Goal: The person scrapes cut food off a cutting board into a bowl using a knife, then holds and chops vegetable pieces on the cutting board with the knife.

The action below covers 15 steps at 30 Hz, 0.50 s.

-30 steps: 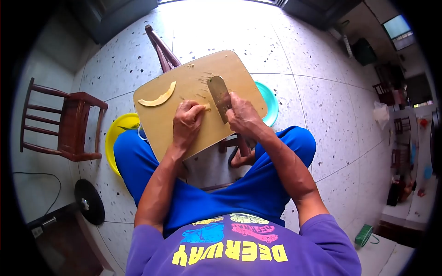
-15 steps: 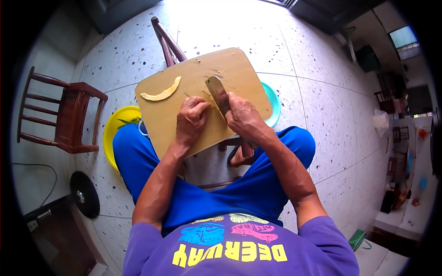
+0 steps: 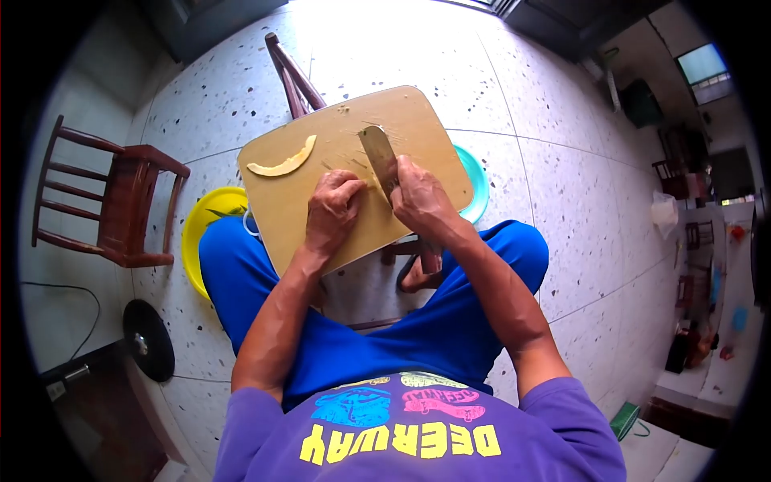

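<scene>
My right hand (image 3: 419,195) grips a wide-bladed cleaver (image 3: 379,154), its blade standing over the middle of the wooden board (image 3: 313,217). Just left of the blade, my left hand (image 3: 333,207) rests on the board with its fingers curled together; a small pale bit shows at the fingertips, mostly hidden. A curved yellow slice (image 3: 283,165) lies near the board's upper left corner. Small wet scraps and streaks are scattered above my hands.
A yellow basin (image 3: 193,241) with green leaves stands by my left knee, and a turquoise basin (image 3: 475,183) sits behind the board's right edge. A wooden chair (image 3: 128,201) is at the left.
The board and slice sit slightly further right in view than a second ago. Both hands stay close together, and the cleaver has shifted slightly beside my left fingertips.
</scene>
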Tool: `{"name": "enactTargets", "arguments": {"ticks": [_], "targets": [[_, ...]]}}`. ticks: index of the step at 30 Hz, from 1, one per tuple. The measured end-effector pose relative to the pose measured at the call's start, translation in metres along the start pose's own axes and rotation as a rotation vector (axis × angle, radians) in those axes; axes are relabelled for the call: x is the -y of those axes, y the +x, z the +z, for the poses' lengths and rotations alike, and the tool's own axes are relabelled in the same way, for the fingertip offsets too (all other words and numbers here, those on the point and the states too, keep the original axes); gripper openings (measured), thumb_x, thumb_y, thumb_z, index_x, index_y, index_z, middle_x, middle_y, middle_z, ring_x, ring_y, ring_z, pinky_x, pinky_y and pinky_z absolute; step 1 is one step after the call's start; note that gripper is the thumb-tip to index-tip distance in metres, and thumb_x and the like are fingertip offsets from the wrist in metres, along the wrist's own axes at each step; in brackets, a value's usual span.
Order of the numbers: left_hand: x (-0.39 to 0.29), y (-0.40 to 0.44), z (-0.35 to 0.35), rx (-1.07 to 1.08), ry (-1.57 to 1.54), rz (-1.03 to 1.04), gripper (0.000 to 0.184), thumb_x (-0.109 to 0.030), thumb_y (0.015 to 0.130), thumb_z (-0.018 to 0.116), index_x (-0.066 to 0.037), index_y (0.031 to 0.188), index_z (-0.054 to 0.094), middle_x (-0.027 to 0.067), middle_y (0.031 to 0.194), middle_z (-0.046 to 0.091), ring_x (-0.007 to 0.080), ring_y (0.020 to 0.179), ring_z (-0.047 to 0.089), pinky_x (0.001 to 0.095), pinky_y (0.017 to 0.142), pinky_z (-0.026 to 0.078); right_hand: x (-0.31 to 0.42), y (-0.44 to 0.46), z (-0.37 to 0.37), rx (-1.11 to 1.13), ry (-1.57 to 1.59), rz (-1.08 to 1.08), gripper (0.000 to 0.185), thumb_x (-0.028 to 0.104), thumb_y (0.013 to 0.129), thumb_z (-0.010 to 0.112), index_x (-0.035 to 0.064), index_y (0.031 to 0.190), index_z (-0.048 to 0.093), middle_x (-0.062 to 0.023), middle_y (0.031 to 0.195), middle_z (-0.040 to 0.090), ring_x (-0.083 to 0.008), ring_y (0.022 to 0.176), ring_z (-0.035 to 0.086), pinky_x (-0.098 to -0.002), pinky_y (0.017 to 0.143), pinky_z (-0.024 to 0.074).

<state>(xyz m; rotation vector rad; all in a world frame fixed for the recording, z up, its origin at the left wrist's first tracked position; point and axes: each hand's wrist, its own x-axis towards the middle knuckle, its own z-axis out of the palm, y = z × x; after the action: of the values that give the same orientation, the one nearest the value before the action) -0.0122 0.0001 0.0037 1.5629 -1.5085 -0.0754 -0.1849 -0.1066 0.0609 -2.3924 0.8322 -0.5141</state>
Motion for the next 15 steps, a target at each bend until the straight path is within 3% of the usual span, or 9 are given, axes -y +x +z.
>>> {"name": "enactTargets", "arguments": {"ticks": [3,12,15], "targets": [[0.000,0.000,-0.001,0.010,-0.006,-0.008,0.019,0.003,0.084,0.073,-0.001,0.101,0.078,0.0137,0.106,0.074,0.0342,0.100,0.070,0.0411,0.090,0.058,0.007,-0.003,-0.008,0.080,0.024,0.095,0.018,0.000,0.092,0.050,-0.0062,0.109,0.053,-0.0369,0.101,0.063,-0.0568,0.100,0.062,-0.0605,0.090,0.0487],[0.002,0.001,-0.001,0.005,-0.019,-0.002,0.020,0.004,0.083,0.072,-0.001,0.102,0.079,0.0143,0.106,0.074,0.0346,0.099,0.071,0.0408,0.089,0.058,0.010,0.008,-0.001,0.128,-0.102,0.031,0.018,0.003,0.092,0.054,-0.0072,0.107,0.052,-0.0353,0.097,0.067,-0.0537,0.095,0.067,-0.0594,0.087,0.0531],[0.003,0.001,0.001,0.004,-0.014,0.003,0.017,0.002,0.083,0.072,-0.002,0.099,0.077,0.0139,0.105,0.075,0.0349,0.100,0.071,0.0422,0.089,0.058,0.013,0.018,0.005,0.096,-0.073,0.131,0.016,0.000,0.091,0.052,-0.0076,0.106,0.051,-0.0366,0.098,0.064,-0.0568,0.097,0.063,-0.0612,0.088,0.0499]]}}
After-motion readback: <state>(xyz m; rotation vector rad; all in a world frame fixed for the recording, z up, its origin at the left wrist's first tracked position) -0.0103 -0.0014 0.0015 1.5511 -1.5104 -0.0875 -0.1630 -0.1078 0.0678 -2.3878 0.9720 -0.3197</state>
